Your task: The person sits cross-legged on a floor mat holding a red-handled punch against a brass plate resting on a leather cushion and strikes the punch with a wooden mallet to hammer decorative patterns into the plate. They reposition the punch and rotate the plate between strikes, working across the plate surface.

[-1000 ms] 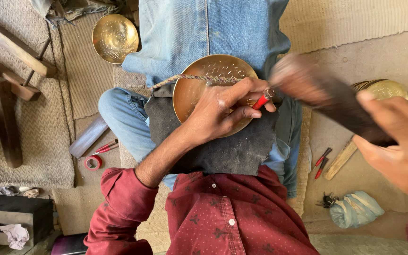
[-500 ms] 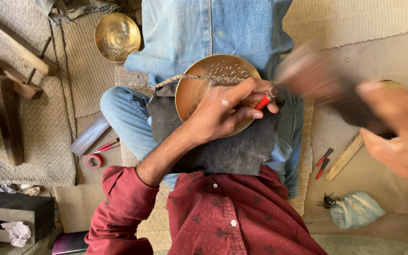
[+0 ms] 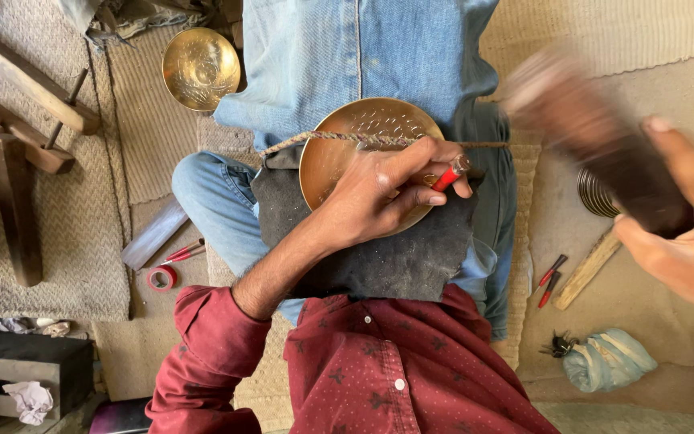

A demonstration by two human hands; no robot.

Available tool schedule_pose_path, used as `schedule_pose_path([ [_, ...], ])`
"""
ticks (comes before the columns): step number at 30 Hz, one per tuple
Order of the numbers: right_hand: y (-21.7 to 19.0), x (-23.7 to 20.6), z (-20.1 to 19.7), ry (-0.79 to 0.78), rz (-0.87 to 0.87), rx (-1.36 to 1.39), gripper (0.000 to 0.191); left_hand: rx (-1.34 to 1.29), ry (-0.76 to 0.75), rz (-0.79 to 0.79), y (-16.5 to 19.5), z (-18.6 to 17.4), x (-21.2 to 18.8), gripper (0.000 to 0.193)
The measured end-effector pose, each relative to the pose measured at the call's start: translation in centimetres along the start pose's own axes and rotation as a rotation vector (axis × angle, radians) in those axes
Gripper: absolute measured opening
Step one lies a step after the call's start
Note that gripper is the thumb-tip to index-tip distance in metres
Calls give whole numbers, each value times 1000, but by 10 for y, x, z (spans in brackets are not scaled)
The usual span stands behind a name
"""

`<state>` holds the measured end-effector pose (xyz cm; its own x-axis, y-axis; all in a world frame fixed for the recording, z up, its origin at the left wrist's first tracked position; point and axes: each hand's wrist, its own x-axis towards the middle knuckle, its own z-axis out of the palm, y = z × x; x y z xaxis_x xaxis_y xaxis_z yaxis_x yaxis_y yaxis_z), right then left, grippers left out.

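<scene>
Brass plate (image 3: 339, 153) lies braced on a dark lap pad under the left hand (image 3: 379, 197), which pinches a red-tipped punch (image 3: 448, 175) against it, while the right hand (image 3: 680, 229), clamped around a dark mallet (image 3: 596, 137), is raised beside.

Head camera, close, probably straight down

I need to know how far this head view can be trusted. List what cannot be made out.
- Dark wooden mallet in the right hand: motion-blurred, head shape unclear.
- Red-handled punch: tip hidden by the left hand fingers.
- Round brass plate: lower part covered by that hand.
- Stacked metal discs: mostly behind the mallet.
</scene>
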<state>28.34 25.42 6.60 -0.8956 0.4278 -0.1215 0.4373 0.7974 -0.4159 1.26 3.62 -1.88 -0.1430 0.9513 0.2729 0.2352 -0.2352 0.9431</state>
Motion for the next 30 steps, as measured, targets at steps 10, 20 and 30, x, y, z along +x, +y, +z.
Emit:
schedule_pose_path([
  [10, 2, 3, 5, -29, -15, -102, 73, 5, 11, -4, -1, 0, 1, 36],
  [20, -14, 7, 8, 15, -53, -55, 70, -20, 57, -85, -1, 4, 3, 40],
  [30, 81, -39, 39, 37, 239, 5, 12, -10, -32, 13, 5, -4, 6, 38],
])
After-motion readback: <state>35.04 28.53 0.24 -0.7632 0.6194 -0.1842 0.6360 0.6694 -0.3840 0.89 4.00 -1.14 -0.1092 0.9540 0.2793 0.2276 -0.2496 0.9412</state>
